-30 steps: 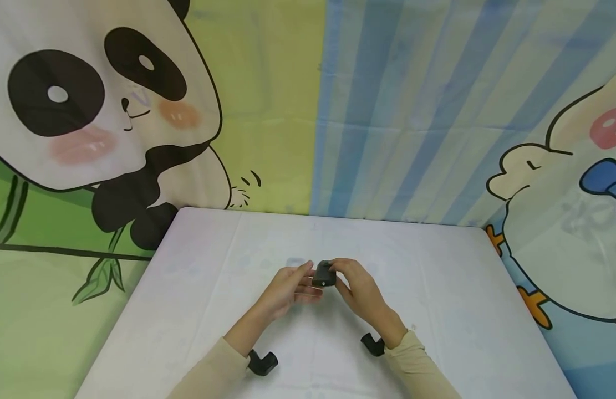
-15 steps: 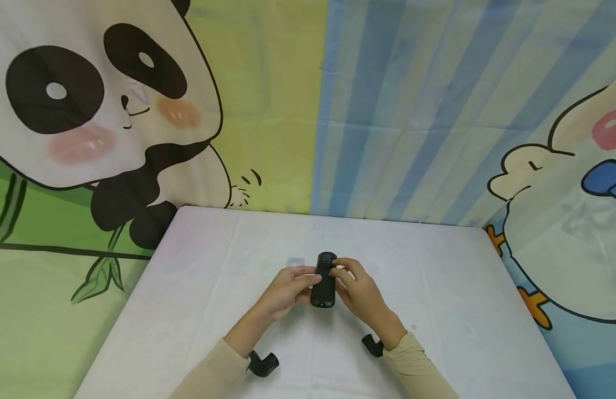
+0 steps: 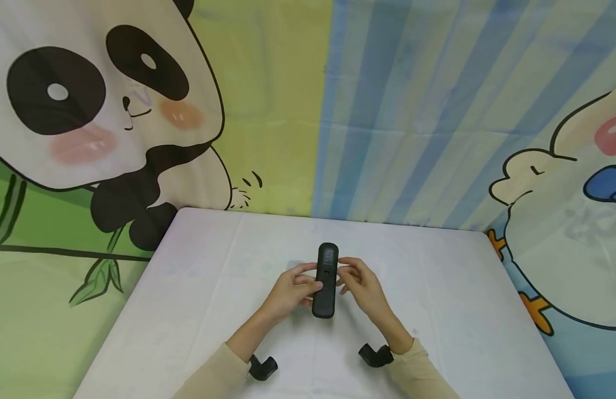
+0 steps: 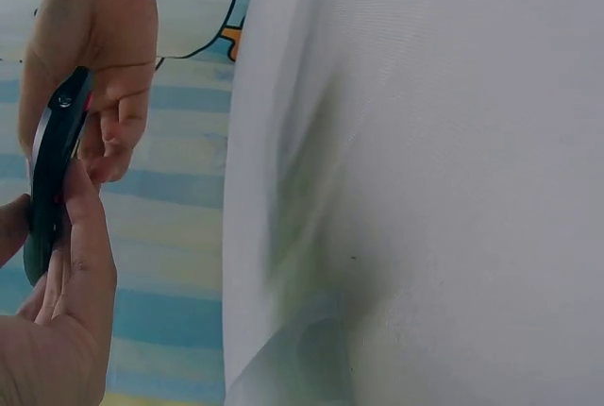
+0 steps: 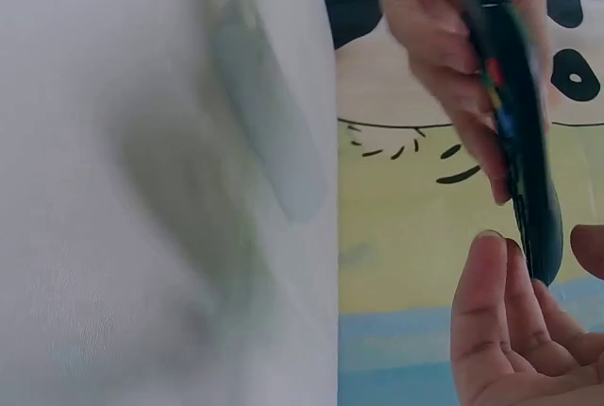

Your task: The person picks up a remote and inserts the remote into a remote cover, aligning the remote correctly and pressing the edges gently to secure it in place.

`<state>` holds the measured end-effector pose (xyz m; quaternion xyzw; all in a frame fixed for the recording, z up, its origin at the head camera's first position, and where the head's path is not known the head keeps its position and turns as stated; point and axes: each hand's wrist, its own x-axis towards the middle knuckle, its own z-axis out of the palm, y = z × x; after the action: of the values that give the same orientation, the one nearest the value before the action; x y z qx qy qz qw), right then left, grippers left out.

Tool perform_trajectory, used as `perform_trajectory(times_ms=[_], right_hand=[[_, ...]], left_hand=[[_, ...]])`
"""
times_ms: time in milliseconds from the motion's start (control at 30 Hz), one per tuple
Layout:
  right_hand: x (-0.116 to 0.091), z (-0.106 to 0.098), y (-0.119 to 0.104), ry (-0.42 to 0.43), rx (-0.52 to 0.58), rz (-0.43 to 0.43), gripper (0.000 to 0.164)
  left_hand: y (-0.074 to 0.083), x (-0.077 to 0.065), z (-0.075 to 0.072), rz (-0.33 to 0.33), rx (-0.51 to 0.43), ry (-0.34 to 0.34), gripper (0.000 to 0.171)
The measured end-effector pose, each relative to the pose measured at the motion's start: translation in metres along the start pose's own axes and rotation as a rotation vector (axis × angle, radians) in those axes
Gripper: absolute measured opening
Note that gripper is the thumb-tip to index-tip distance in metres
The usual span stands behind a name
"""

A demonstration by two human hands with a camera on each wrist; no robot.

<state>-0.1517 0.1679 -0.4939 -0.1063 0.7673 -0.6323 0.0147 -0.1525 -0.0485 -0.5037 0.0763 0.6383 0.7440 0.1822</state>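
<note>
Over the middle of the table, a black remote control (image 3: 325,293) is held up lengthwise. Its back faces the head camera, with a ribbed patch near the far end. My left hand (image 3: 286,289) pinches its left side, thumb on the back and fingers underneath. Coloured buttons on the remote's (image 5: 519,132) front show edge-on in the right wrist view. My right hand (image 3: 364,287) is at the remote's right side, its fingers loosely bent. In the right wrist view, the right hand's (image 5: 514,340) fingers lie beside the remote's lower end without gripping it.
A white cloth covers the table (image 3: 437,288). Printed curtains with a panda (image 3: 113,111) and blue stripes hang along the back and sides. Black elbow-shaped pieces sit at the left wrist (image 3: 263,368) and right wrist (image 3: 375,355).
The remote has turned from nearly end-on to showing its whole back. My left thumb has come down onto it. My right fingers have moved from its upper end to beside its right edge.
</note>
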Motion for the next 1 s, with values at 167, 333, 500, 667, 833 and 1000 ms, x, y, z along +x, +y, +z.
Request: perform_trajectory(times_ms=[167,333,500,667,833,1000], right_hand=[[0.001,0.001,-0.005,-0.059,0.124,0.129,0.040],[0.001,0.003,-0.006,-0.102,0.141,0.151,0.042],[0.003,0.003,-0.007,-0.103,0.145,0.126,0.040],[0.015,0.002,-0.003,-0.035,0.171,0.121,0.038],[0.033,0.004,0.005,0.050,0.235,0.123,0.035],[0.051,0.016,0.017,0.088,0.279,0.135,0.033]], left_hand=[[-0.005,0.000,0.000,0.021,0.038,-0.030,0.058],[-0.007,-0.003,0.000,0.027,0.082,-0.023,0.056],[-0.004,-0.007,-0.008,0.037,0.151,-0.017,0.051],[-0.006,-0.008,-0.033,0.092,0.333,0.114,0.036],[-0.013,-0.008,-0.059,0.063,0.532,0.282,0.031],[-0.022,-0.005,-0.071,-0.013,0.539,0.268,0.037]])
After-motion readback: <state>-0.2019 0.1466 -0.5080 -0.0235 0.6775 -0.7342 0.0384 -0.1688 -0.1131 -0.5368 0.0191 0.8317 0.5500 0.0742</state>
